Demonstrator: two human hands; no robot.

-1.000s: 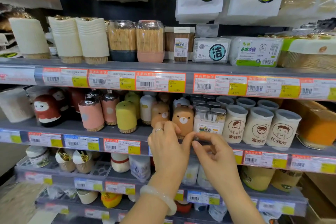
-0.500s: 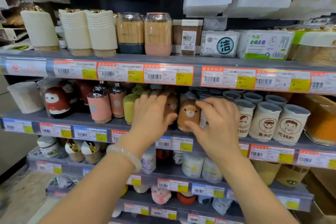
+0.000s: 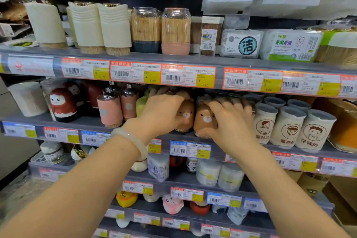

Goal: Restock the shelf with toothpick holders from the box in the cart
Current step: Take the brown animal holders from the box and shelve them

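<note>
Two brown bear-faced toothpick holders stand side by side on the second shelf (image 3: 193,139). My left hand (image 3: 162,114) wraps around the left bear holder (image 3: 186,115), thumb on its front. My right hand (image 3: 229,120) grips the right bear holder (image 3: 205,120), fingers over its top and thumb at its base. Both holders sit upright at the shelf's front edge. The box and the cart are out of view.
Pink holders (image 3: 110,111), a yellow-green one (image 3: 141,103) and a red doll holder (image 3: 61,104) stand to the left. White face-printed cups (image 3: 287,127) crowd the right. The upper shelf's price rail (image 3: 187,76) hangs just above my hands. Lower shelves carry more goods.
Both hands moved up from in front of the price rail into the shelf and closed round the two bear holders. The view came closer to the shelf.
</note>
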